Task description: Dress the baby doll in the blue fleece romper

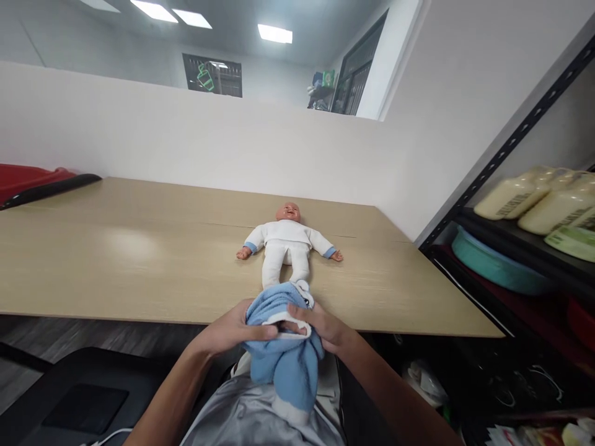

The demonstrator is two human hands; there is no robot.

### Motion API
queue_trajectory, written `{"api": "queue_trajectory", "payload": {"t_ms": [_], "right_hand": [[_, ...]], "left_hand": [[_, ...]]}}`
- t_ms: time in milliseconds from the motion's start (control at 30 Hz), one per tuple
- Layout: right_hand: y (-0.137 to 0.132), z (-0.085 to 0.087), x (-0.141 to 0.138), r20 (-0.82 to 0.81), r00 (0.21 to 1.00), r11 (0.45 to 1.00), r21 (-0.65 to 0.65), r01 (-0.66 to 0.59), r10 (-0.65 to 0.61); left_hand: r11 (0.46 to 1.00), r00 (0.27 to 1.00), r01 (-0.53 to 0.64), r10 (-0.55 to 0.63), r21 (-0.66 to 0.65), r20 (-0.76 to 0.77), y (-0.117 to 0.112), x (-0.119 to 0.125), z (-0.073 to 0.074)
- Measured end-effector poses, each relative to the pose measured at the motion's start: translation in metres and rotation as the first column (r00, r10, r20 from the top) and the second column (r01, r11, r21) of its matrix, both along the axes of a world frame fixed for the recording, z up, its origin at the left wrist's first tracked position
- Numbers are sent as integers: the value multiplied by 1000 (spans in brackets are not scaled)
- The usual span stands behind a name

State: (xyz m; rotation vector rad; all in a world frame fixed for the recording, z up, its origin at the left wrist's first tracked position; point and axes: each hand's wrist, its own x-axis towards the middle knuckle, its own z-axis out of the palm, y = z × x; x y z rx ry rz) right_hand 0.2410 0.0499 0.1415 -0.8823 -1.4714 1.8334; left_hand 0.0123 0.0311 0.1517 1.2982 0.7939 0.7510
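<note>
Gripping a bunched light-blue fleece garment [283,359], left hand [232,331] and right hand [320,325] close on it below white-clothed plastic baby doll [288,244] on wooden table [139,260].

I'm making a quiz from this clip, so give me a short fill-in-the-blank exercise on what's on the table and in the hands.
1. The doll lies on its ____ on the wooden table.
2. Both the left hand and right hand grip a garment coloured ____.
3. The bottles lie on the ____ at right.

Missing words: back; blue; shelf
</note>
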Motion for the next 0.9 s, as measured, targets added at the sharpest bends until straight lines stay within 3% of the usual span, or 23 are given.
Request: {"api": "queue_trajectory", "payload": {"t_ms": [100,200,300,433,600,667,800,900], "right_hand": [[-1,5,-7,2,1000,1000,-7,-3,3],[3,10,-19,137,977,965,224,132,-166],[6,15,-29,301,887,864,470,181,-350],[4,15,-34,552,702,777,629,3,-450],[5,-14,-30,664,558,734,665,-138,-497],[7,-28,-27,681,538,733,661,-160,-497],[13,-42,-22,666,550,718,677,-161,-504],[18,-42,-19,603,618,703,703,-111,-505]], "left_hand": [[989,981,-147,148,17,-126,-2,2,-1],[948,937,-266,296,173,-185,-2,3,-8],[869,827,-339,457,360,-327,0,2,-20],[825,680,-255,524,504,-513,3,2,-32],[821,551,-82,509,564,-661,9,8,-44],[844,594,-94,473,528,-651,13,8,-51],[858,793,-196,424,475,-438,20,5,-63],[850,823,-272,448,451,-348,22,2,-67]]}}
